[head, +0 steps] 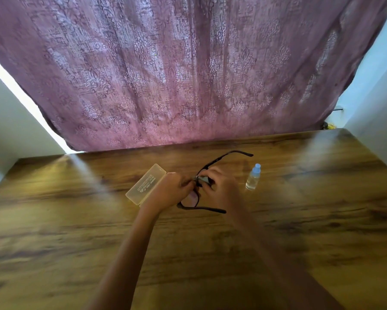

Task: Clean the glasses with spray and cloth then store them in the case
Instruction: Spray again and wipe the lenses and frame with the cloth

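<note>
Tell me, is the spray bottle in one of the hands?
No, the spray bottle stands alone on the table, beside the right hand.

We have a single view, from a wide-angle camera worn on the person's head. It looks forward and down across the wooden bench (299, 231), whose near edge falls below the picture. Both forearms run in from 6 o'clock toward the centre, so we sit close above the work. Toward 12 o'clock the view takes in a mauve patterned curtain (188, 70); white walls close it at 9 and 3 o'clock. Straight edges bow outward near the borders.
</note>
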The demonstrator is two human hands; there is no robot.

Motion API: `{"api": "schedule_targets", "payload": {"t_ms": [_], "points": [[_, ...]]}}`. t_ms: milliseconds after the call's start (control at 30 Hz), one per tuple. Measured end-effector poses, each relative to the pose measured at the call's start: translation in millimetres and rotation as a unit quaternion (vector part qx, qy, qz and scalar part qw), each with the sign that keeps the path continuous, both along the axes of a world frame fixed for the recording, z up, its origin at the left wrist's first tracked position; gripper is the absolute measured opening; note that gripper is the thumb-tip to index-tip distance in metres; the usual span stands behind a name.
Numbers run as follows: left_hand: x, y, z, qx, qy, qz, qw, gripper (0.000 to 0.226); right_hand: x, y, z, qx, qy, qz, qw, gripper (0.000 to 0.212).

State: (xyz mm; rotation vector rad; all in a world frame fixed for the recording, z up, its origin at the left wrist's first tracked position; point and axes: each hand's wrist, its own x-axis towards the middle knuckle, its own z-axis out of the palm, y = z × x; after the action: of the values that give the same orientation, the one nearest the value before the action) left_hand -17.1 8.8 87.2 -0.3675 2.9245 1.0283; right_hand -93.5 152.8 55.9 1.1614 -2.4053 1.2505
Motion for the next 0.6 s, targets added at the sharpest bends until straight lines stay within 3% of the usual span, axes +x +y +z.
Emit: {"api": "schedule_targets", "payload": {"t_ms": [267, 467, 600], "points": [[-2, 3, 4, -0.006, 0.026, 0.021, 0.999, 0.04, -8, 4, -1, 0.034, 0.102, -0.06, 0.992, 0.025], [-3, 6, 10, -0.041, 0.037, 0.011, 0.998, 0.024, -1, 6, -4, 0.031, 0.053, 0.008, 0.998, 0.026], [-1, 9, 13, -0.072, 0.037, 0.005, 0.997, 0.03, 0, 3, 5, 0.015, 0.066, 0.019, 0.998, 0.02]]}}
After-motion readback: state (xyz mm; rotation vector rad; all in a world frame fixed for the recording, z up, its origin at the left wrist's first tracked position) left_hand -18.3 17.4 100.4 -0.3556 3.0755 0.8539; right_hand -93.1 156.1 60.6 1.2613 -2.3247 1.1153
